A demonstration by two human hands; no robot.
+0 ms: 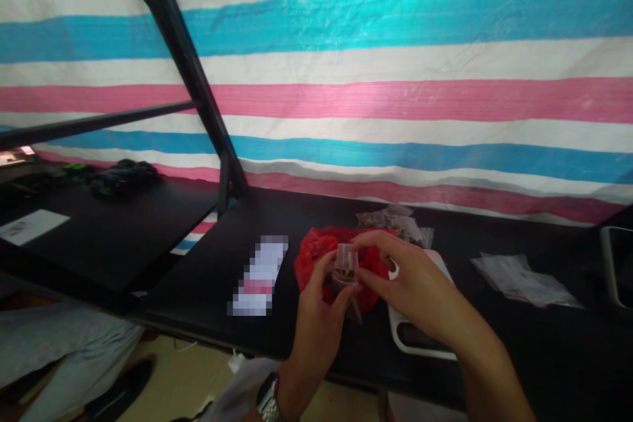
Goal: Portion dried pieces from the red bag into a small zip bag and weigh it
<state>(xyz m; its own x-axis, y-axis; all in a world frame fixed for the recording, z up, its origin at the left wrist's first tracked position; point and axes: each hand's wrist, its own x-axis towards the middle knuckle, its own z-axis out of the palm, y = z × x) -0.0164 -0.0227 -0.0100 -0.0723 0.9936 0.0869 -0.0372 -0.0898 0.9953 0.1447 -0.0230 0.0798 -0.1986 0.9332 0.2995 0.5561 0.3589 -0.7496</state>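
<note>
A small clear plastic cup point(347, 256) is between my hands, its narrow end up and dark bits near its wider lower end. My right hand point(403, 267) pinches the cup from the right with thumb and fingers. My left hand point(319, 310) curls round a small clear plastic bag point(354, 311) at the cup's lower end; how far the cup sits inside the bag is hard to tell. Just behind is an open red plastic bag point(311, 254) with dark contents. Under my right forearm, partly hidden, lies a white scale point(420, 346).
Filled clear bags point(395, 221) lie behind the red bag. Flat clear zip bags point(527, 280) lie to the right, near a grey-rimmed object point(618, 264). A blurred-out paper point(260, 277) is at left. A black frame post point(188, 66) rises there; another person's leg point(74, 349) shows lower left.
</note>
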